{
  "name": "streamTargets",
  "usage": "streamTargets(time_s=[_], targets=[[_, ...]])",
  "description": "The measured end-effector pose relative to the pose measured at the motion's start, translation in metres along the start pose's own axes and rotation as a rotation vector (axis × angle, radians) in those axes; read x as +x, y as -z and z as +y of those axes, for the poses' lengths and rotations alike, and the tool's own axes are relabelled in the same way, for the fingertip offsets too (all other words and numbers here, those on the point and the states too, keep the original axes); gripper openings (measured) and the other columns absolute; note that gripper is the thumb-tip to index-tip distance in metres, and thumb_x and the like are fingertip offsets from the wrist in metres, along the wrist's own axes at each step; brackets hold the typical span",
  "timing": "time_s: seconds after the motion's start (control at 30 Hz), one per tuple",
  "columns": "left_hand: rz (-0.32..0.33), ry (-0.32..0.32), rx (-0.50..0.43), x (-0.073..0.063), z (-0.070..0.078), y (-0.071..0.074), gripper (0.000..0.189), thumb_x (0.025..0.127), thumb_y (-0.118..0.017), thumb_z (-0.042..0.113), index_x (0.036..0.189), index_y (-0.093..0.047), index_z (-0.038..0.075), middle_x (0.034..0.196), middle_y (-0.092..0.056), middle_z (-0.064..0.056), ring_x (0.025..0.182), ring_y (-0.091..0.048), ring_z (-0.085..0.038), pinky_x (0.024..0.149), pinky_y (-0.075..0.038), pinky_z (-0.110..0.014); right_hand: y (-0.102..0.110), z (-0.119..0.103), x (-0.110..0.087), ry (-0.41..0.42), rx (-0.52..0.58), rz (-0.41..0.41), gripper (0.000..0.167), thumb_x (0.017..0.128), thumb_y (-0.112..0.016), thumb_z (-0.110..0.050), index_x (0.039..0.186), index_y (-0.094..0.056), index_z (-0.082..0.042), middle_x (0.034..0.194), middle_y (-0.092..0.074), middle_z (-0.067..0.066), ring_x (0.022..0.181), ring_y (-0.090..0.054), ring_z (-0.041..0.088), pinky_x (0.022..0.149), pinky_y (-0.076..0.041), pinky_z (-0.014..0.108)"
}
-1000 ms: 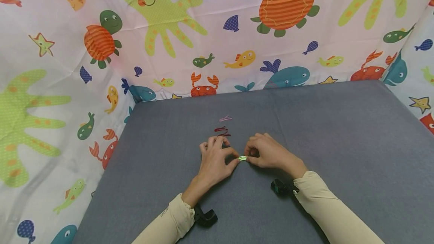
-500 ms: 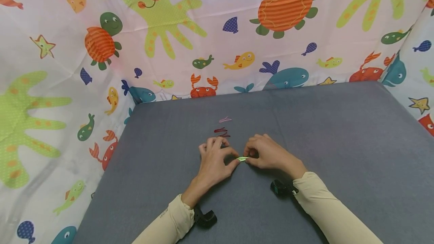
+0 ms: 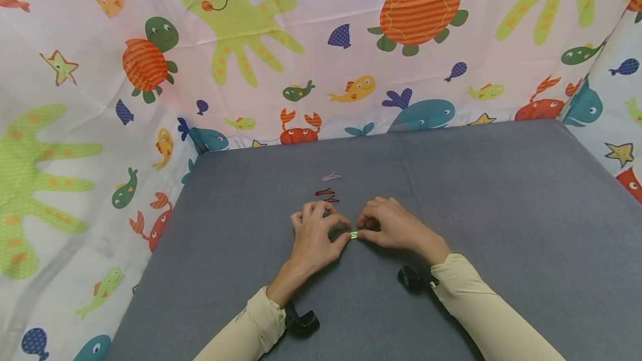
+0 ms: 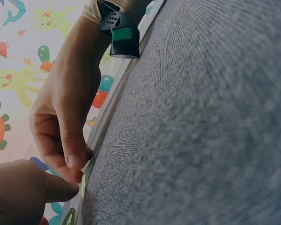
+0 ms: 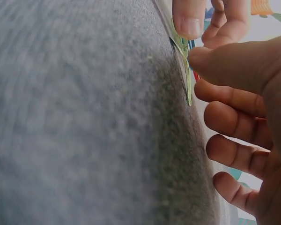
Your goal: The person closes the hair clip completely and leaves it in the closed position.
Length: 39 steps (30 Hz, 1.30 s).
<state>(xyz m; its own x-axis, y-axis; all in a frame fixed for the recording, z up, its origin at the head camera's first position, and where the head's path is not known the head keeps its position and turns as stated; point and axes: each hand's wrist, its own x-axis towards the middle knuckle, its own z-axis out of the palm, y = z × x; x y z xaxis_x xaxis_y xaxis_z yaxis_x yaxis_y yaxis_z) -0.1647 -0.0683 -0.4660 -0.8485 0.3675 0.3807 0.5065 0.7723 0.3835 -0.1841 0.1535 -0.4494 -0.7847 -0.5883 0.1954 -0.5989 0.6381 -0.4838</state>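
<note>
Between my two hands is a small light-green snap hair clip point(image 3: 354, 235), low over the grey cloth. My left hand point(image 3: 316, 238) pinches its left end with thumb and forefinger. At the other end, the thumb and forefinger of my right hand point(image 3: 401, 227) hold it, hiding part of the clip. Seen from the right wrist, the slim green clip point(image 5: 189, 84) hangs down past my right thumb, while the other right fingers are loosely bent. At the bottom of the left wrist view another green clip point(image 4: 69, 216) shows beneath the left hand.
Beyond my left hand lie a pink hair clip point(image 3: 331, 176) and two dark red clips, the upper red clip point(image 3: 325, 192) just above the other. A grey cloth point(image 3: 481, 194) covers the table. A sea-animal curtain point(image 3: 361, 54) hangs at the back and sides.
Both hands stay at the clip and shift very slightly left in the head view. Less of the green clip shows between the fingertips now.
</note>
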Motion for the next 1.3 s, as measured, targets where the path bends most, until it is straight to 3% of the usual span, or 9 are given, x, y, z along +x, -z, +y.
streamTargets(time_s=[0.2,0.4,0.63,0.87,1.13,1.3], targets=[[0.023,-0.003,0.001,0.002,-0.003,0.003,0.011,0.084,-0.083,0.033,0.093,-0.076,0.031,0.112,-0.057,0.001,0.113,-0.046,-0.026,0.089,-0.024,-0.053,-0.002,0.002,0.001,0.003,0.008,0.051,0.012,0.089,-0.08,-0.025,0.098,-0.076,-0.018,0.085,-0.064,-0.007,0.08,-0.055,0.011,0.078,-0.043,0.034],[0.045,0.004,-0.007,0.007,-0.012,0.016,0.012,0.083,-0.084,0.033,0.091,-0.076,0.029,0.112,-0.057,-0.001,0.114,-0.046,-0.03,0.089,-0.023,-0.056,-0.003,0.001,0.002,0.001,0.012,0.117,0.012,0.088,-0.08,-0.022,0.098,-0.077,-0.016,0.088,-0.066,-0.005,0.081,-0.056,0.011,0.077,-0.045,0.035],[-0.008,0.062,-0.001,0.012,-0.025,0.033,0.011,0.084,-0.083,0.034,0.092,-0.077,0.029,0.116,-0.057,-0.002,0.117,-0.045,-0.032,0.093,-0.021,-0.06,-0.008,-0.003,0.004,0.009,0.01,0.159,0.014,0.088,-0.08,-0.022,0.1,-0.08,-0.014,0.09,-0.068,-0.003,0.081,-0.054,0.012,0.074,-0.043,0.032],[-0.049,0.064,0.012,0.012,-0.029,0.037,0.013,0.083,-0.084,0.035,0.09,-0.078,0.026,0.114,-0.058,-0.002,0.113,-0.046,-0.03,0.093,-0.021,-0.06,-0.013,-0.006,0.006,-0.013,0.034,0.197,0.014,0.086,-0.082,-0.021,0.099,-0.081,-0.016,0.088,-0.067,-0.003,0.077,-0.052,0.015,0.072,-0.038,0.031],[-0.089,0.076,0.071,0.013,-0.03,0.042,0.013,0.082,-0.085,0.037,0.09,-0.079,0.03,0.105,-0.059,0.002,0.104,-0.046,-0.024,0.093,-0.022,-0.059,-0.021,-0.008,0.009,-0.096,0.166,0.22,0.015,0.084,-0.084,-0.019,0.098,-0.081,-0.015,0.088,-0.066,-0.003,0.082,-0.053,0.014,0.074,-0.043,0.031],[-0.128,0.092,0.096,0.013,-0.03,0.044,0.013,0.081,-0.085,0.04,0.088,-0.079,0.031,0.101,-0.059,0.004,0.099,-0.046,-0.022,0.092,-0.023,-0.057,-0.024,-0.014,0.01,-0.112,0.164,0.229,0.012,0.084,-0.084,-0.019,0.095,-0.082,-0.015,0.085,-0.066,-0.004,0.078,-0.051,0.014,0.072,-0.041,0.03]])
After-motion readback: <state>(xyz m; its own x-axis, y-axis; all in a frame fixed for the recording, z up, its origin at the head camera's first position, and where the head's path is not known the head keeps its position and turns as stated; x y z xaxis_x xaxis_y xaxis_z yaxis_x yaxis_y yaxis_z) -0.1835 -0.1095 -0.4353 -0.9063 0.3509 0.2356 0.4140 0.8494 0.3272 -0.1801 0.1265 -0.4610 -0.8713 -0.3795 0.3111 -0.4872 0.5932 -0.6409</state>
